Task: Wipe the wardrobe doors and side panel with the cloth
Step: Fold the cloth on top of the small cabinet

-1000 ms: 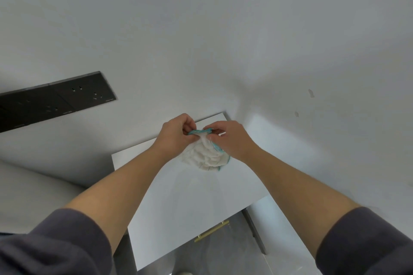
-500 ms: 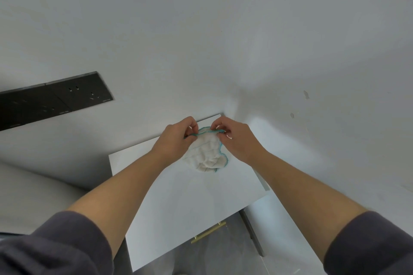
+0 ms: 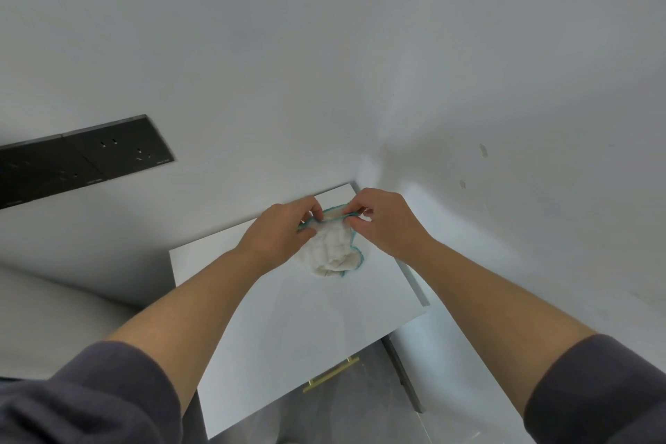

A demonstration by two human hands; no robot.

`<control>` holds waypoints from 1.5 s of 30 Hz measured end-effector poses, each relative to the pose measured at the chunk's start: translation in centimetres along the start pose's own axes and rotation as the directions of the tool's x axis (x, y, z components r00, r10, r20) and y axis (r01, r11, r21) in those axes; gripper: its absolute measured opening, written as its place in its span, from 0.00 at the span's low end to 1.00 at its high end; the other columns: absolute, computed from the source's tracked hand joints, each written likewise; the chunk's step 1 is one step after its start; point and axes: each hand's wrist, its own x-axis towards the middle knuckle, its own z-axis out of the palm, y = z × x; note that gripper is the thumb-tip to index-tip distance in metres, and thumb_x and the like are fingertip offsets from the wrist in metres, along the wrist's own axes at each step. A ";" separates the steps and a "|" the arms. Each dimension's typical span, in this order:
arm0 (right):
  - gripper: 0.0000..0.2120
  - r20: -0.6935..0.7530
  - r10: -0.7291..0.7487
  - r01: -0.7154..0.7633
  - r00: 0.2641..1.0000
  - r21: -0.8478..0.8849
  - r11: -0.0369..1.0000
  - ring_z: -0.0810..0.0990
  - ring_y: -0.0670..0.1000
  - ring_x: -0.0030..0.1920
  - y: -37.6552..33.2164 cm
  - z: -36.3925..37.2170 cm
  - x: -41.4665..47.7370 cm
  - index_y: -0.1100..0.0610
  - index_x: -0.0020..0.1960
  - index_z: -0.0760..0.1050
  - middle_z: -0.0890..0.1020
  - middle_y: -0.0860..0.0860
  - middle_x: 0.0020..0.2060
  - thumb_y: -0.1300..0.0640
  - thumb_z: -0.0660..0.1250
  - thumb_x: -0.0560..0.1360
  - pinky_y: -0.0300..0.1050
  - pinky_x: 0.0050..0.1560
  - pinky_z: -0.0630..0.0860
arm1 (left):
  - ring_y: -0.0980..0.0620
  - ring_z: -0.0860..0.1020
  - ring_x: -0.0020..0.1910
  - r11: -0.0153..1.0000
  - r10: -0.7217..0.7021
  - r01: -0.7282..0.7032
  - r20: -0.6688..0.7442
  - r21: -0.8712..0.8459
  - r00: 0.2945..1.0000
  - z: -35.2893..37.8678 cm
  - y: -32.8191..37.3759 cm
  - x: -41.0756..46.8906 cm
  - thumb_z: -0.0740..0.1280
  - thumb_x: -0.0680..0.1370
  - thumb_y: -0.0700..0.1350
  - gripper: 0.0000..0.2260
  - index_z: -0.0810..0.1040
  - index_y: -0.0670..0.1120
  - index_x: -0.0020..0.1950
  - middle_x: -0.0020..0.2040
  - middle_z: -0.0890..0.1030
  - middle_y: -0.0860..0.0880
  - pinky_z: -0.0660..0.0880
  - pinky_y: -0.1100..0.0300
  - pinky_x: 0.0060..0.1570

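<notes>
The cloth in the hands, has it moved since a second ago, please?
Yes, slightly: the cloth has drifted right, nearer the far corner of the white cabinet top, still pinched by the left hand and right hand.

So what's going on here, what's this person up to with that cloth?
A person holds a white, teal-edged cloth in both hands above a white cabinet top in a corner of the room. The left hand and right hand each pinch its upper edge, and the rest hangs bunched below. No surface is being wiped at this moment; the cloth looks to be getting spread or refolded first. A black socket strip is on the left wall.
</notes>
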 end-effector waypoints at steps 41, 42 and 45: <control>0.02 0.198 0.443 -0.478 0.874 0.199 0.855 0.70 0.46 0.30 3.8 5.4 -9.6 0.56 0.42 0.76 0.77 0.49 0.30 0.61 0.65 0.72 0.36 0.31 0.66 | 0.53 0.73 0.33 0.951 -0.275 0.288 0.119 -0.112 0.954 5.3 -3.1 -8.9 0.60 0.79 0.40 0.06 0.73 0.50 0.46 0.42 0.80 0.49 0.68 0.64 0.30; 0.02 0.251 0.458 -0.503 0.853 0.160 0.849 0.73 0.48 0.32 4.8 6.5 -10.2 0.54 0.42 0.75 0.80 0.50 0.33 0.60 0.65 0.72 0.38 0.34 0.68 | 0.53 0.74 0.35 0.944 -0.300 0.318 0.175 -0.084 0.938 6.7 -3.9 -9.4 0.60 0.80 0.41 0.05 0.73 0.49 0.48 0.44 0.80 0.49 0.68 0.64 0.32; 0.04 0.299 0.496 -0.549 0.815 0.126 0.827 0.81 0.53 0.42 6.8 8.4 -10.7 0.51 0.42 0.74 0.83 0.52 0.41 0.59 0.64 0.73 0.44 0.40 0.74 | 0.52 0.75 0.39 0.925 -0.356 0.374 0.198 -0.062 0.913 9.7 -5.7 -9.4 0.60 0.81 0.42 0.05 0.74 0.49 0.49 0.48 0.80 0.48 0.68 0.65 0.34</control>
